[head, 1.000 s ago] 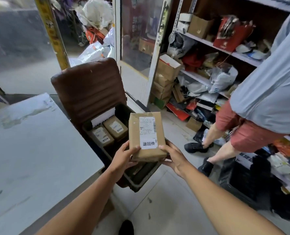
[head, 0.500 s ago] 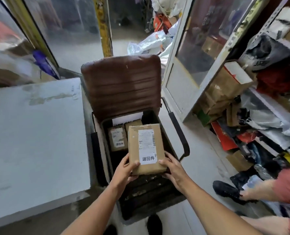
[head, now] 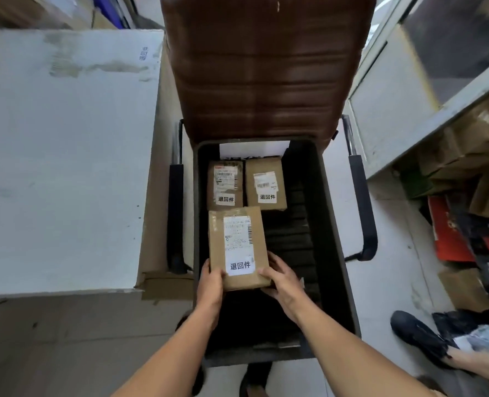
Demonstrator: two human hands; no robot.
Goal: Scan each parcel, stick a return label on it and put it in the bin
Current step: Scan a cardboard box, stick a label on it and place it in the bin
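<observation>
A brown cardboard parcel [head: 237, 247] with a shipping label and a white return label [head: 239, 265] is held low inside the black bin [head: 333, 224], which stands on a chair seat. My left hand [head: 210, 282] grips its near left corner and my right hand [head: 280, 277] grips its near right edge. Two more labelled parcels lie at the far end of the bin, one on the left [head: 225, 184] and one on the right [head: 265, 183]. The held parcel's far edge is next to the left one.
The brown chair back [head: 263, 67] rises behind the bin, with black armrests [head: 362, 204] on both sides. A white table [head: 60, 156] is at the left. Cluttered shelves and boxes [head: 466, 173] fill the right. Another person's shoe [head: 417, 336] is on the floor at lower right.
I have turned toward the bin and lowered the parcel into it with both hands. The view now looks straight down at the bin; the other person has mostly left the frame.
</observation>
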